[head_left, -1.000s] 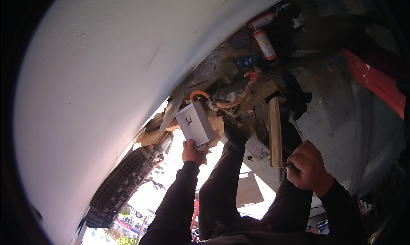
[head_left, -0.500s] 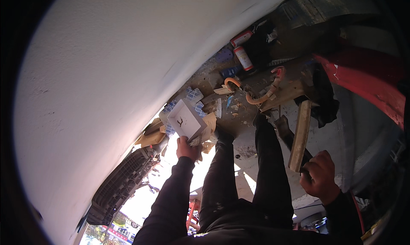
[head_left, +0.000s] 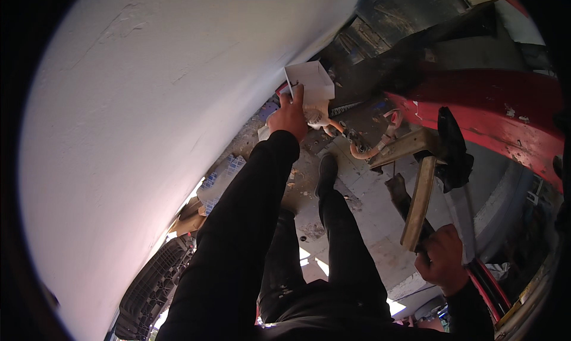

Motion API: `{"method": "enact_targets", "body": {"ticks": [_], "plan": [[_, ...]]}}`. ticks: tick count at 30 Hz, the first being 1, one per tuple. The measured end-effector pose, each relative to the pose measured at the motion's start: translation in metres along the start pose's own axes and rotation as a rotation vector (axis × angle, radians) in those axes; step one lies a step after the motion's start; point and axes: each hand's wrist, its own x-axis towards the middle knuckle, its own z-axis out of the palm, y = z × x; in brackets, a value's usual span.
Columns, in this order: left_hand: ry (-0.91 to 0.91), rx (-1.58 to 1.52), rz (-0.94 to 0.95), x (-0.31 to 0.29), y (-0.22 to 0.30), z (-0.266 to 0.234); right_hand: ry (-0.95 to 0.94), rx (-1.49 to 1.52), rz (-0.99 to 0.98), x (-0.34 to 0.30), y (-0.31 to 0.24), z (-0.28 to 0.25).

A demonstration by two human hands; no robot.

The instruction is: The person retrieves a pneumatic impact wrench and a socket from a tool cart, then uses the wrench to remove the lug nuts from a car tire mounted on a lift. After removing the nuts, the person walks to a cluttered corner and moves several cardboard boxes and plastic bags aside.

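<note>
My left hand (head_left: 289, 116) reaches out by the white wall, its fingers closed on the near rim of a shallow white cardboard box (head_left: 314, 82). A small dark bit lies in the box, and a brown cardboard flap (head_left: 317, 110) hangs below it. At the lower right, my right hand (head_left: 443, 259) is closed round the near end of long, dirty bars. One is a tan bar (head_left: 420, 201), the other a dark strip (head_left: 399, 193) beside it. Another tan piece (head_left: 404, 149) and a crumpled black piece (head_left: 455, 156) sit at their far end; how these join is unclear.
The white wall (head_left: 148, 91) runs along my left. A red panel (head_left: 476, 100) stands at the right. An orange hose (head_left: 366, 154) lies on the littered floor ahead. Blue-patterned cardboard (head_left: 220, 183) and a black plastic grille-like part (head_left: 151, 287) rest along the wall's foot.
My left hand has carried the white box forward, away from the blue-patterned cardboard, farther along the wall. My right hand keeps its hold on the bars. My view has shifted forward with a step.
</note>
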Motion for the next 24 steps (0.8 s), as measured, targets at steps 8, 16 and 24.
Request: {"method": "enact_targets", "body": {"ticks": [8,16,24], "plan": [[-0.371,-0.217,0.231,-0.081,0.034,-0.003,-0.016,0.071,0.015,0.003,0.015,0.01],[-1.03,-0.411,0.463,-0.076,0.031,0.021,-0.177,0.135,-0.165,0.026,0.013,0.012],[-1.037,-0.669,0.187,-0.126,0.031,0.101,-0.213,0.123,-0.328,0.068,0.006,0.014]]}}
